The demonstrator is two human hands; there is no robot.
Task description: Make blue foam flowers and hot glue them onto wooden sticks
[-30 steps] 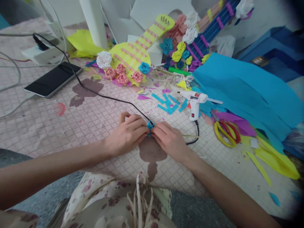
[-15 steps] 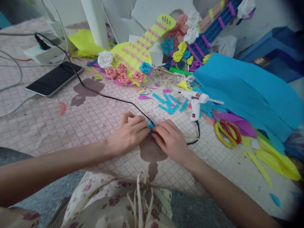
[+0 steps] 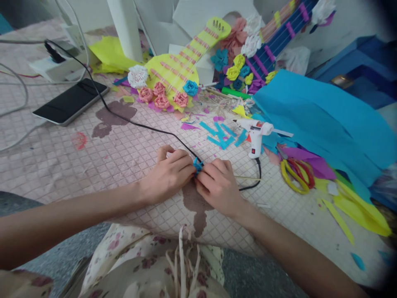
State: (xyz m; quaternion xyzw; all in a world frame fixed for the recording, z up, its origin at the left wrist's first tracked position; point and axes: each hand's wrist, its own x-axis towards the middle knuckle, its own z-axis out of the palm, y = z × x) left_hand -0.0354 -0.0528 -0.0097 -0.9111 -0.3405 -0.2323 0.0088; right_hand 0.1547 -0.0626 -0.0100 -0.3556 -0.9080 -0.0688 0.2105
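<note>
Both hands meet low over the pink quilted mat (image 3: 102, 153). My left hand (image 3: 169, 174) and my right hand (image 3: 217, 184) pinch a small rolled blue paper flower (image 3: 197, 164) between their fingertips. A thin wooden stick (image 3: 246, 177) pokes out to the right from under my right hand. The black cord (image 3: 133, 123) of the glue gun runs just behind my fingers.
A white glue gun (image 3: 256, 134) stands right of the hands, with blue paper strips (image 3: 221, 134) beside it. Scissors with yellow and red handles (image 3: 294, 174) lie further right by blue paper sheets (image 3: 319, 120). A yellow paper guitar (image 3: 180, 66) with flowers and a phone (image 3: 70, 101) lie behind.
My right hand's fingers have curled in tighter on the blue paper flower and shifted slightly left. The left hand has hardly moved.
</note>
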